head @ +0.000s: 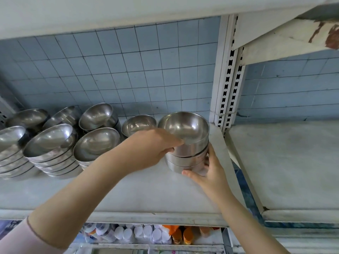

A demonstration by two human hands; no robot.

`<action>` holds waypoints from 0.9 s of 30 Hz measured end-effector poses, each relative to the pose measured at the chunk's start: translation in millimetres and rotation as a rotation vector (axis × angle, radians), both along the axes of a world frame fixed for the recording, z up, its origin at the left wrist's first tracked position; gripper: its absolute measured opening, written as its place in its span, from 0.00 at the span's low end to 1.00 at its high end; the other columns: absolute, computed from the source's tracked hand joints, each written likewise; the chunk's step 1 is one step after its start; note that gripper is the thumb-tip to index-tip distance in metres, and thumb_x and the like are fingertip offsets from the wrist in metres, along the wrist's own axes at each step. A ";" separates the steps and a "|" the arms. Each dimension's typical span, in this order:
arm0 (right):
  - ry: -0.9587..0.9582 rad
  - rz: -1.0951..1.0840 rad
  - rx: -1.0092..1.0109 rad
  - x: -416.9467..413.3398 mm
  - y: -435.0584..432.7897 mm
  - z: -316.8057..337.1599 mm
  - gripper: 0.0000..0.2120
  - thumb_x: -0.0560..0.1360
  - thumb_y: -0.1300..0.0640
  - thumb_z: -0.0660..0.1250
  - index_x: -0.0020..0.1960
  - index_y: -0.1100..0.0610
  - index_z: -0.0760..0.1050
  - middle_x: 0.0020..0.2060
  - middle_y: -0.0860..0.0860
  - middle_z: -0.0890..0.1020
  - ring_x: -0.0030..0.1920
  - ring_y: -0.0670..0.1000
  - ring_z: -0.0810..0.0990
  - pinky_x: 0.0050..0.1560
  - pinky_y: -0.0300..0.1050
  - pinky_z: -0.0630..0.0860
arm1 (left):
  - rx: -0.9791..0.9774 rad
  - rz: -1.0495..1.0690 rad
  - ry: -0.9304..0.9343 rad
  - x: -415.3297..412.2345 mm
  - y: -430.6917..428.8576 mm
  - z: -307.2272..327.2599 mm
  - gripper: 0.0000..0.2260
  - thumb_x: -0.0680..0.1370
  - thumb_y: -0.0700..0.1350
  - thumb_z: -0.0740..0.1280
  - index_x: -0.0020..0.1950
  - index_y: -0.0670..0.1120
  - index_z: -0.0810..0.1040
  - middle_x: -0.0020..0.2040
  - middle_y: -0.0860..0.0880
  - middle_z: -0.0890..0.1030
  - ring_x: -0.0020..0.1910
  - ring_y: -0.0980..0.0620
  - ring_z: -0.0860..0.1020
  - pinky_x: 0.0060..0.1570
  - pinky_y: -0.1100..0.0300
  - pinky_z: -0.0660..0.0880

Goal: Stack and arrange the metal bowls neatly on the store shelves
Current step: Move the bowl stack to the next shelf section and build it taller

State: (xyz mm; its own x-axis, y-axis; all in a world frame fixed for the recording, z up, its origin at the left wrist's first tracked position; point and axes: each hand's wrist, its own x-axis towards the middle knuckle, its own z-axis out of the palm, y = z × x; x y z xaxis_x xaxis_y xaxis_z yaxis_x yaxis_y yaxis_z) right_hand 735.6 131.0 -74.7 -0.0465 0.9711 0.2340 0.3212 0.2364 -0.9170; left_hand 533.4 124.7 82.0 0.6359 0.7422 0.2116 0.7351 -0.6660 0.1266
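A short stack of three steel bowls (187, 153) stands on the white shelf (128, 191) near its right end. My left hand (152, 147) grips the top bowl's rim, thumb over the near edge. My right hand (205, 173) cups the bottom of the stack from the front right, thumb under the lowest bowl. A single bowl (137, 125) sits just behind my left hand. Several leaning stacks of wider bowls (53, 153) fill the shelf's left part.
A slotted white upright post (227, 79) stands right behind the stack. Another white shelf (286, 162) lies to the right of it. Blue tiles cover the back wall. Bottles with white and orange caps (146, 233) fill the shelf below.
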 end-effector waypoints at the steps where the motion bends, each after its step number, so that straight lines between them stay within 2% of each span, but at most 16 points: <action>1: -0.002 -0.003 0.000 -0.1 0.2 -0.3 0.53 0.62 0.45 0.81 0.78 0.46 0.54 0.66 0.35 0.69 0.62 0.30 0.69 0.58 0.22 0.67 | 0.000 -0.005 -0.002 0.1 1.0 -0.6 0.13 0.78 0.38 0.67 0.60 0.49 0.80 0.47 0.51 0.84 0.50 0.47 0.81 0.43 0.47 0.79; 4: -0.013 -0.008 -0.009 -0.5 -0.2 -1.0 0.53 0.62 0.44 0.80 0.78 0.46 0.54 0.68 0.39 0.70 0.64 0.35 0.71 0.58 0.22 0.67 | -0.065 -0.009 -0.007 2.5 7.5 -1.6 0.13 0.79 0.38 0.65 0.61 0.48 0.80 0.48 0.50 0.84 0.51 0.47 0.80 0.48 0.46 0.78; 6: -0.028 -0.016 -0.014 -0.9 -1.3 -1.1 0.54 0.62 0.44 0.80 0.78 0.47 0.52 0.70 0.42 0.70 0.66 0.40 0.71 0.60 0.25 0.67 | -0.102 0.012 0.027 3.6 12.0 -4.7 0.11 0.80 0.39 0.64 0.60 0.47 0.79 0.49 0.50 0.83 0.51 0.48 0.80 0.50 0.47 0.77; 10: -0.037 -0.021 -0.006 -1.6 -2.2 1.2 0.54 0.63 0.45 0.80 0.79 0.49 0.52 0.72 0.46 0.70 0.69 0.45 0.70 0.67 0.44 0.72 | -0.151 0.040 0.110 4.7 15.5 -10.3 0.10 0.81 0.38 0.61 0.58 0.44 0.79 0.50 0.47 0.81 0.52 0.48 0.77 0.53 0.47 0.74; 12: -0.034 -0.026 0.000 -3.3 -3.1 2.3 0.53 0.63 0.46 0.80 0.79 0.50 0.52 0.72 0.47 0.70 0.69 0.46 0.70 0.68 0.49 0.72 | -0.156 0.063 0.108 4.7 17.5 -12.0 0.12 0.81 0.39 0.62 0.61 0.48 0.79 0.57 0.47 0.79 0.63 0.48 0.73 0.62 0.48 0.70; 14: -0.024 -0.035 -0.003 -6.0 -4.6 2.2 0.53 0.64 0.47 0.80 0.79 0.49 0.52 0.72 0.47 0.69 0.70 0.47 0.70 0.68 0.51 0.71 | -0.165 0.085 0.063 0.7 18.7 -13.1 0.18 0.81 0.40 0.63 0.70 0.54 0.73 0.65 0.51 0.76 0.76 0.51 0.60 0.74 0.50 0.57; 16: -0.003 -0.044 -0.012 -7.5 -6.2 2.7 0.53 0.65 0.47 0.80 0.79 0.48 0.51 0.73 0.47 0.68 0.71 0.47 0.68 0.69 0.52 0.70 | -0.193 0.137 -0.045 -8.0 20.1 -11.3 0.28 0.80 0.41 0.66 0.76 0.57 0.61 0.73 0.56 0.66 0.78 0.54 0.50 0.76 0.53 0.51; 18: 0.024 -0.062 -0.014 -7.3 -6.1 3.4 0.52 0.66 0.49 0.80 0.79 0.48 0.50 0.74 0.47 0.67 0.72 0.47 0.68 0.70 0.53 0.69 | -0.182 0.277 -0.078 -21.1 30.8 -12.8 0.33 0.79 0.43 0.67 0.79 0.55 0.53 0.78 0.56 0.55 0.79 0.52 0.47 0.76 0.51 0.49; 20: 0.059 -0.095 -0.009 -5.6 -4.6 3.6 0.52 0.66 0.51 0.79 0.79 0.50 0.50 0.74 0.48 0.67 0.72 0.46 0.67 0.70 0.54 0.68 | -0.184 0.463 -0.002 -33.4 48.6 -18.2 0.34 0.78 0.47 0.68 0.79 0.50 0.53 0.80 0.49 0.55 0.78 0.47 0.53 0.75 0.49 0.54; 23: 0.087 -0.128 -0.004 -3.3 -2.9 4.9 0.53 0.66 0.52 0.80 0.80 0.49 0.50 0.74 0.47 0.68 0.72 0.46 0.68 0.70 0.54 0.69 | -0.324 0.589 0.069 -42.2 79.3 -28.1 0.28 0.76 0.52 0.69 0.73 0.45 0.66 0.68 0.45 0.74 0.64 0.44 0.73 0.64 0.51 0.70; 25: 0.094 -0.127 -0.008 -2.5 -2.5 4.7 0.53 0.66 0.53 0.80 0.79 0.49 0.50 0.73 0.48 0.69 0.71 0.46 0.69 0.70 0.53 0.69 | -0.392 0.626 0.170 -42.9 96.6 -33.6 0.26 0.76 0.55 0.68 0.69 0.44 0.72 0.59 0.45 0.79 0.57 0.45 0.77 0.57 0.54 0.73; 27: 0.098 -0.124 -0.014 -2.1 -2.5 4.5 0.53 0.65 0.53 0.80 0.79 0.49 0.50 0.73 0.47 0.69 0.71 0.45 0.69 0.70 0.53 0.69 | -0.402 0.617 0.270 -43.7 108.7 -37.2 0.22 0.76 0.56 0.68 0.64 0.43 0.76 0.52 0.46 0.81 0.52 0.46 0.78 0.49 0.57 0.72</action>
